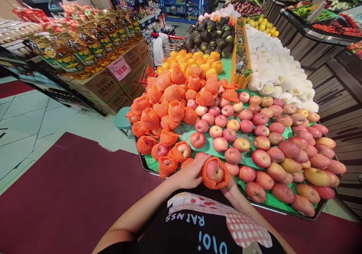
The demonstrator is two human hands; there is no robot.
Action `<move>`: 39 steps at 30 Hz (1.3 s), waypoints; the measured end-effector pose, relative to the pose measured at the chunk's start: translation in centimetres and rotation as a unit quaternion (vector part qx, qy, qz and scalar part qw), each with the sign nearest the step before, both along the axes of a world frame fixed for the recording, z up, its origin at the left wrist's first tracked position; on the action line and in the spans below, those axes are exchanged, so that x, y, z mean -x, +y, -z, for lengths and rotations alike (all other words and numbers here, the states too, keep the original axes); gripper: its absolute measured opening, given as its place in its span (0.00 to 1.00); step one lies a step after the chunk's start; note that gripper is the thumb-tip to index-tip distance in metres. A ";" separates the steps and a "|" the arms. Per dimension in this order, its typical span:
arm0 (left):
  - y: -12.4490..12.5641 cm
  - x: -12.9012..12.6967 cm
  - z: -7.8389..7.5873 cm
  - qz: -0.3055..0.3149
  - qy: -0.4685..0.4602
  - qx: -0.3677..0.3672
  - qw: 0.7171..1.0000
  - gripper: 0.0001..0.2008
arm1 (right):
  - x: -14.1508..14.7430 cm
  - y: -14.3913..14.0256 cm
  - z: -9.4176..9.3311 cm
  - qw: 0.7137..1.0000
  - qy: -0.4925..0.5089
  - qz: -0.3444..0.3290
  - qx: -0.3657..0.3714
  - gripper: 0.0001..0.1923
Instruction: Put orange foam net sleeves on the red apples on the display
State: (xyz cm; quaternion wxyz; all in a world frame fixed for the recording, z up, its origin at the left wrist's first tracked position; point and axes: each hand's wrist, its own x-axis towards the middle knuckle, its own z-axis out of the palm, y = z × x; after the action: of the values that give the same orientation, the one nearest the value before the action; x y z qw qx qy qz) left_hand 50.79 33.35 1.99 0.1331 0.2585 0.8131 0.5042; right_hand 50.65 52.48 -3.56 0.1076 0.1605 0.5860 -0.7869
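Observation:
Close in front of my body, a red-and-yellow apple [215, 170] sits in an orange foam net [209, 182], its top uncovered. My left hand [192, 174] grips the netted apple from the left, fingers closed against its side. On the right, my right hand [230, 188] is against the net's lower right side; most of its fingers are hidden behind the apple. To the left and beyond lies a heap of apples in orange foam nets [177, 110]. Bare apples [261, 158] are spread over the green mat [183, 131] to the right.
The black rim of the display [147, 170] runs beside my hands. Beyond are yellow netted fruit [195, 61], dark netted fruit [210, 35] and white netted fruit [277, 61]. A green stool [123, 120] stands at left, near oil bottles [69, 60] on cartons.

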 end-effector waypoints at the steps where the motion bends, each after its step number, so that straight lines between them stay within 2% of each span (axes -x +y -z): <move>1: -0.3 -0.1 0.0 0.018 -0.003 0.015 1.000 0.47 | -0.2 0.1 -0.1 1.000 -0.012 -0.005 0.013 0.22; 4: -0.6 -0.2 0.3 0.026 -0.020 0.026 0.999 0.58 | -0.4 0.3 -0.6 0.998 -0.037 -0.009 0.042 0.20; 8: 0.0 -0.3 1.0 -0.011 -0.035 -0.018 0.999 0.60 | -0.3 0.5 -1.1 0.996 -0.055 0.000 0.071 0.17; 11: 0.6 -0.1 1.4 -0.054 -0.041 -0.035 0.997 0.59 | -0.3 0.6 -1.1 0.993 -0.065 -0.009 0.094 0.18; 15: 1.0 0.1 1.9 -0.140 -0.039 -0.025 0.989 0.49 | -0.4 0.7 -1.1 0.989 -0.076 -0.020 0.127 0.20; 17: 0.8 0.2 2.4 -0.165 -0.036 -0.040 0.985 0.48 | -0.4 0.7 -1.1 0.986 -0.079 -0.028 0.141 0.20; 20: 0.1 0.7 3.0 -0.202 -0.057 -0.077 0.975 0.49 | -0.4 0.7 -0.9 0.981 -0.090 -0.040 0.166 0.19; 22: -0.7 1.6 3.0 -0.252 -0.059 -0.096 0.961 0.47 | -0.4 0.7 -0.7 0.978 -0.103 -0.051 0.177 0.17; 24: -2.0 3.0 2.7 -0.315 -0.004 -0.092 0.945 0.45 | -0.5 0.7 -0.5 0.975 -0.115 -0.068 0.180 0.16; 27: -4.6 5.8 2.0 -0.390 0.147 0.001 0.909 0.43 | -0.6 0.8 -0.3 0.972 -0.121 -0.089 0.180 0.14; 30: -7.3 8.5 1.5 -0.401 0.233 0.157 0.872 0.39 | -0.5 0.9 0.0 0.969 -0.120 -0.096 0.193 0.13; 32: -8.6 9.8 1.4 -0.355 0.255 0.253 0.863 0.36 | -0.4 0.9 0.1 0.966 -0.118 -0.102 0.204 0.12; 34: -9.1 10.7 1.5 -0.282 0.266 0.330 0.861 0.36 | -0.4 1.0 0.2 0.964 -0.118 -0.107 0.214 0.12; 36: -9.0 11.4 1.8 -0.218 0.265 0.378 0.860 0.37 | -0.4 1.0 0.2 0.961 -0.117 -0.107 0.225 0.12; 39: -8.4 12.1 2.3 -0.183 0.235 0.416 0.859 0.40 | -0.4 1.0 0.0 0.963 -0.118 -0.097 0.221 0.12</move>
State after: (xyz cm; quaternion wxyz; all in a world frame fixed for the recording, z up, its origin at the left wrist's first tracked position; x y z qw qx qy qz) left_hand 38.69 24.98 -0.33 -0.0615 0.1364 0.9870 0.0580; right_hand 51.08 53.47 -3.60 0.2849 0.1670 0.3935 -0.8579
